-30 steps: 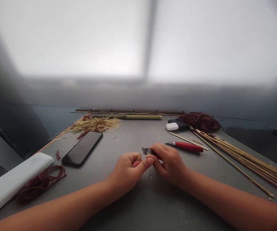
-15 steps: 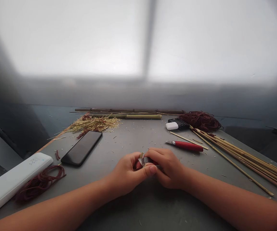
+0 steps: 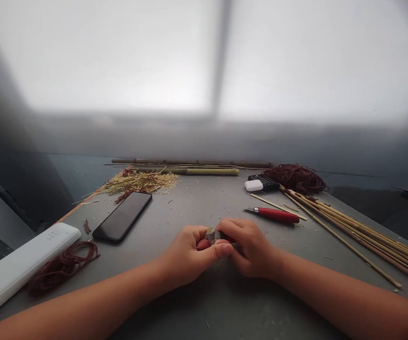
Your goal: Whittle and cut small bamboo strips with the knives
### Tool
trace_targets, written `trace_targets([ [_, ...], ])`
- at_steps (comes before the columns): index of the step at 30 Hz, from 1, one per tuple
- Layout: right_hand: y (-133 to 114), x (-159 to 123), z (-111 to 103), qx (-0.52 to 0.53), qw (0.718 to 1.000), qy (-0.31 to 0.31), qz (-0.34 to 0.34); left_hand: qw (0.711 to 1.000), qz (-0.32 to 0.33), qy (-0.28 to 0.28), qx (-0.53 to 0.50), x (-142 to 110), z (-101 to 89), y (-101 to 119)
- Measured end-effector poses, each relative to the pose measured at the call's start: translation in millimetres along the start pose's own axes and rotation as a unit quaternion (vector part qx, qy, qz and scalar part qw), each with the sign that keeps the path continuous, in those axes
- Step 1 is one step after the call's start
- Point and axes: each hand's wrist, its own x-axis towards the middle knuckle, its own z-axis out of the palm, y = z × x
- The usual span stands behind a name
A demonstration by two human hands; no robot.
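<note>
White device (image 3: 22, 274): it lies on the bench (image 3: 196, 198), to the left of the left fingers (image 3: 212, 255) and well apart from them.
Digits (image 3: 52, 235): on its top face, near its far end; they look like three, but the exact number is not certain.
Greenish mark (image 3: 67, 232): just beside the digits, toward the fingers, too small to read.

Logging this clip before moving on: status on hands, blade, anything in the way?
Left hand closed on small yellowish piece, mostly hidden. Right hand gripping metal blade beside it. No obstruction seen; red-handled knife lies apart.
</note>
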Motion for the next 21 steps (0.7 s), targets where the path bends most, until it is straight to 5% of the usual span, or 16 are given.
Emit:
trace_targets([
  [21,2.8,-0.6,6.9,-0.15,0.985,0.064,0.048,0.996,-0.026,0.085,0.007,5.4,2.2,-0.2],
])
